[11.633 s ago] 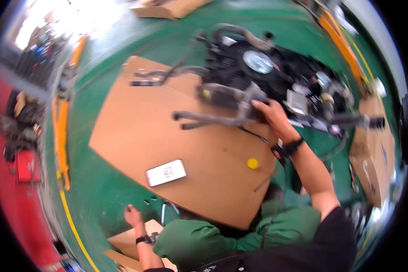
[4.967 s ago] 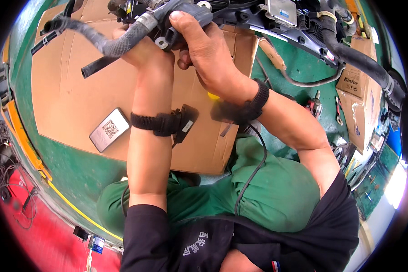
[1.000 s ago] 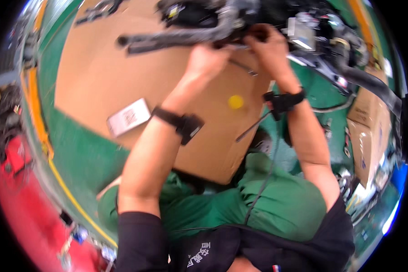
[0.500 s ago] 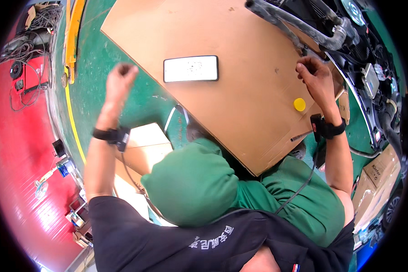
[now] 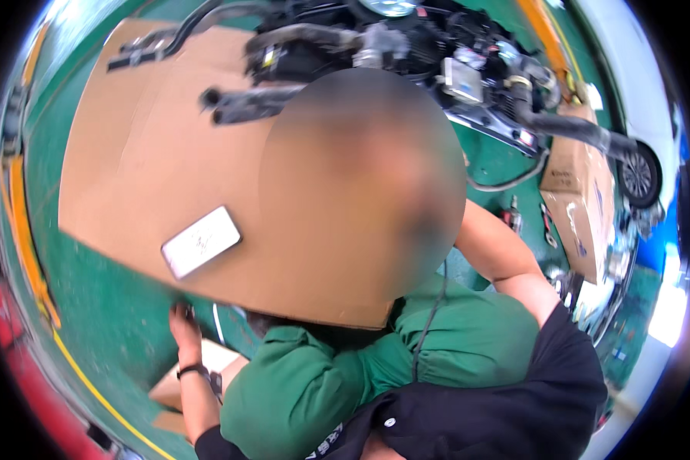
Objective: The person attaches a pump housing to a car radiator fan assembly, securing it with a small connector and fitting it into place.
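Note:
My right hand (image 5: 393, 162) is in a round blurred patch beside the black radiator and fan assembly (image 5: 406, 57) with its grey hoses (image 5: 253, 103); its fingers and anything in them are hidden. My left hand (image 5: 184, 326) is low at the left, off the cardboard sheet (image 5: 130, 169); its fingers are curled around what may be a small dark item, too small to name. On the cardboard lies a phone (image 5: 201, 241) with a lit screen, face up.
A brown carton (image 5: 573, 207) stands at the right beside loose tools (image 5: 548, 230) and a car wheel (image 5: 640, 172). An open box (image 5: 195, 360) is at lower left. Orange rails (image 5: 31, 238) run along both sides, over a green floor (image 5: 92, 299).
A second ago both hands were at the hoses; my left hand has since moved down to the left. My right hand has returned toward the assembly since half a second ago, and the view has swung.

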### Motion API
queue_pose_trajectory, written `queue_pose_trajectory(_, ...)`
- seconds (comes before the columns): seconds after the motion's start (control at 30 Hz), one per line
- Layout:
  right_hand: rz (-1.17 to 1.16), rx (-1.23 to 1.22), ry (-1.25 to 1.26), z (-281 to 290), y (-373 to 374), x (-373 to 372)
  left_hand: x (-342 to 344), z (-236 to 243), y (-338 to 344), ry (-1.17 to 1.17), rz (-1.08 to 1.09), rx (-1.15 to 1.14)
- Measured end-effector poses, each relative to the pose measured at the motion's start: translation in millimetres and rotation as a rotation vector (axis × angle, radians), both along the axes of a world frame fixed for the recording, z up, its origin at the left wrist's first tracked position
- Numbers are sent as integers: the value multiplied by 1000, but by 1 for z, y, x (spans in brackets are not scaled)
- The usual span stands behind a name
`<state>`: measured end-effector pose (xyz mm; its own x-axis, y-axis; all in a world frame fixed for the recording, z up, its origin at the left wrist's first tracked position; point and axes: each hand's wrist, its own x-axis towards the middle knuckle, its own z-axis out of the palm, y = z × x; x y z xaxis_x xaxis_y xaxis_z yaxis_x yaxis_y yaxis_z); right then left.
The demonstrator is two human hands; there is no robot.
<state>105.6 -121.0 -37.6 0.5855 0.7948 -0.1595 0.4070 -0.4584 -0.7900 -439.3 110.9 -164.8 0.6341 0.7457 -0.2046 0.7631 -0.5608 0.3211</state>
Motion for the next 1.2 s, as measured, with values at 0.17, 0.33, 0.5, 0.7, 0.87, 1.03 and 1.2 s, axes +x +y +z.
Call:
queue_pose_trajectory(0.17, 6, 19, 0, 14, -11, 9, -24, 7, -3, 2, 235, -19)
queue_pose_trajectory(0.33, 212, 160, 143, 53, -11, -2, 66, 126, -5, -359, 417, -294)
queue_pose_trajectory(0.5, 360, 385, 368, 97, 16, -32, 244, 276, -24, -344, -143, -148)
queue_pose_trajectory(0.7, 125, 849, 213, 99, 16, -7, 419, 315, -79, -324, -677, -105)
queue_pose_trajectory(0.87, -13, 676, 91, 111, -20, 46, 475, 303, -95, -403, -776, -108)
queue_pose_trajectory(1.03, -457, 684, 105, 98, -37, 130, 496, 293, -104, -312, -618, -576)
queue_pose_trajectory(1.2, -623, 768, 394, 63, -32, 161, 493, 340, -98, 212, -346, -787)
